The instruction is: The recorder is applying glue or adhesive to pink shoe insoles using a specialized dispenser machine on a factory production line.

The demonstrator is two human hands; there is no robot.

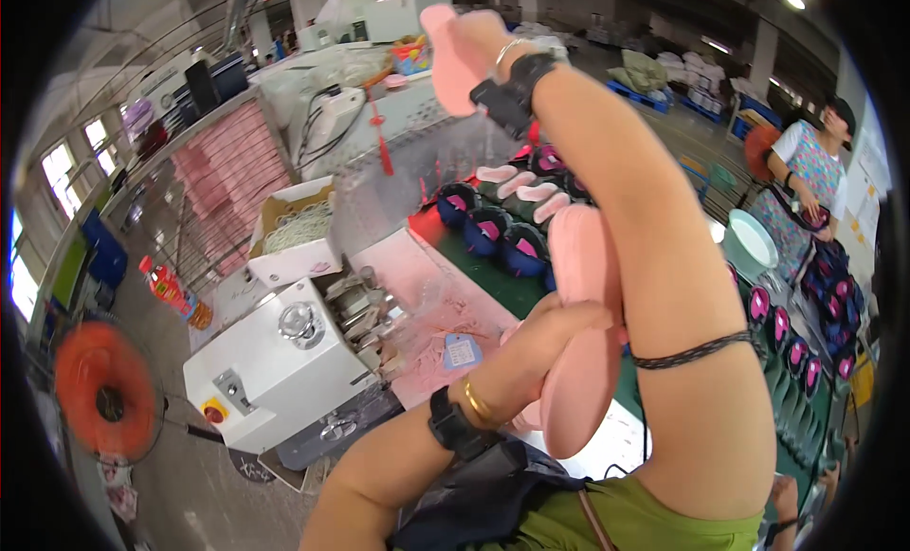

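My left hand (542,347) is closed around the middle of a pink shoe insole (580,267), held upright close to my body. Another pink edge shows beneath that hand, and I cannot tell whether it is a separate piece. Stretched far forward, my right hand (482,37) grips a second pink insole (450,68), which hangs tilted near the back of the bench. Under my right arm runs a green conveyor (479,274) with dark blue shoes (485,231) with pink insides. Several more pink insoles (517,183) lie among them.
To the left stands a white machine (275,371) beside a pink-dusted worktop (427,300). Behind it are a carton of pale strands (299,229) and a drink bottle (175,290). An orange fan (106,392) is at far left. A person (806,186) works across the conveyor, near a white basin (751,240).
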